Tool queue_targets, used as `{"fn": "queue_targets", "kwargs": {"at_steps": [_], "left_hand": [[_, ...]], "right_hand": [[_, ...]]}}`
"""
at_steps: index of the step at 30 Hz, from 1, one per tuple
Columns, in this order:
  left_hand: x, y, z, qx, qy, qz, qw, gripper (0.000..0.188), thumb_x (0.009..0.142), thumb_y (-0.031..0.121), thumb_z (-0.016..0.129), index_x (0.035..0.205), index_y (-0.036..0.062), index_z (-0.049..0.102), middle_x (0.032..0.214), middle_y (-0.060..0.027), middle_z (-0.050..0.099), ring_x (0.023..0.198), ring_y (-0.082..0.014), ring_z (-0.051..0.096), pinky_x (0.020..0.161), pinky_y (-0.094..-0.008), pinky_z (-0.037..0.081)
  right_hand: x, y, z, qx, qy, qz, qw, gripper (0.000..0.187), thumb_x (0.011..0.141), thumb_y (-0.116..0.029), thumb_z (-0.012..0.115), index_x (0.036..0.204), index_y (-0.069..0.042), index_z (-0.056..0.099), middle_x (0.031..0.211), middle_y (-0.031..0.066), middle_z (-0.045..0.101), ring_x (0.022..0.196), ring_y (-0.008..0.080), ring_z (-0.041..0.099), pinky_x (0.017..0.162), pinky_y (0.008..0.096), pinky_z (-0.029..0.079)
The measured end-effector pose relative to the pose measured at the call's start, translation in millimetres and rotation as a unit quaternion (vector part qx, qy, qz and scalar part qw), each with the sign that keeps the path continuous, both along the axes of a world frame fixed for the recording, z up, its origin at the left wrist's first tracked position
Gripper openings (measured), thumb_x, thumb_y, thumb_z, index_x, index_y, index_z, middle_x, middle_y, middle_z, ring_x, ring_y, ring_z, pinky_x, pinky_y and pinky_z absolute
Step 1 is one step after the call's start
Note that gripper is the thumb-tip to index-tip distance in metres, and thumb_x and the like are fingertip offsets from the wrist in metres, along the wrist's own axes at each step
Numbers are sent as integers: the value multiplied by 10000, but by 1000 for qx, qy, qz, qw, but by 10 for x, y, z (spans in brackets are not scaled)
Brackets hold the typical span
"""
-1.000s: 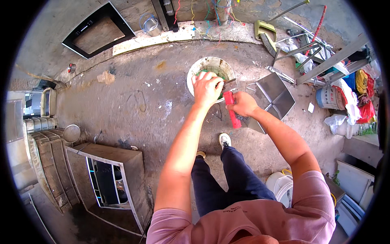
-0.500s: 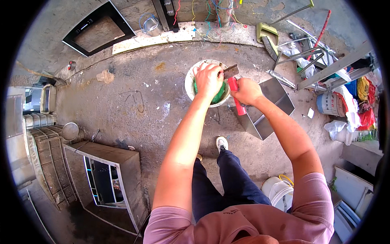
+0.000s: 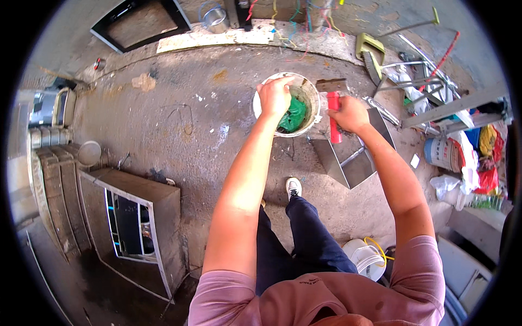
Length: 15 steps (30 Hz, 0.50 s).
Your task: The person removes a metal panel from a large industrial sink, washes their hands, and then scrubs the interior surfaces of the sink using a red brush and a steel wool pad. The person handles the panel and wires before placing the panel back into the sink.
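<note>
My left hand [image 3: 274, 96] is over the left side of a pale bucket [image 3: 314, 106] with a dirty inner wall. Its index finger stretches out to the right; the other fingers are partly hidden, and I see nothing held. Inside the bucket lies a crumpled green thing [image 3: 293, 115], perhaps plastic. To the right, my right hand [image 3: 349, 114] is closed around the red handle of a scraper-like tool [image 3: 334, 117], whose flat dark blade shows beyond the bucket's right rim. Below that hand stands an open grey metal box [image 3: 333, 161].
A green dustpan [image 3: 371, 45] with a brush leans by the wall, beside metal frames and rods [image 3: 435, 81]. Farther right are a paint pail [image 3: 438, 152] and plastic bags. A white bucket [image 3: 365, 259] stands near my legs; a metal cabinet [image 3: 136, 228] is at the left.
My left hand has come away from the tool's blade. My right hand has moved right with the tool, and the handle now stands more upright. More of the bucket's inside shows.
</note>
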<state>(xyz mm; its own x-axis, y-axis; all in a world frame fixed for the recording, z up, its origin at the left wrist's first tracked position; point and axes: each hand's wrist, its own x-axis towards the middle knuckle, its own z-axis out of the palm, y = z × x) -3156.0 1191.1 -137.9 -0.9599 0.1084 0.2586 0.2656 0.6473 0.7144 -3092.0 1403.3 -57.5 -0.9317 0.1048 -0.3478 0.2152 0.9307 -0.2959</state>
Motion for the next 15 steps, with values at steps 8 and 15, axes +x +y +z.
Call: {"fn": "queue_targets", "kwargs": {"at_steps": [8,15], "left_hand": [[1312,-1338,216,147,-84,47,984,321,783,161,665,1092,76,653,950,-142,683,831,-334,661,749,-410,531],[2940,-3233,-67,211,-197,154,945,578,869,179,601,1402,83,400,1098,-191,562,1036,-373,562,841,-434,470]], "right_hand": [[267,-1253,-788,-398,-17,-56,916,218,846,-163,672,989,0,696,888,36,694,763,115,618,738,302,486],[897,-3921,-1067,-477,-211,2,853,161,888,-176,657,945,-28,687,859,21,680,730,88,595,691,246,455]]}}
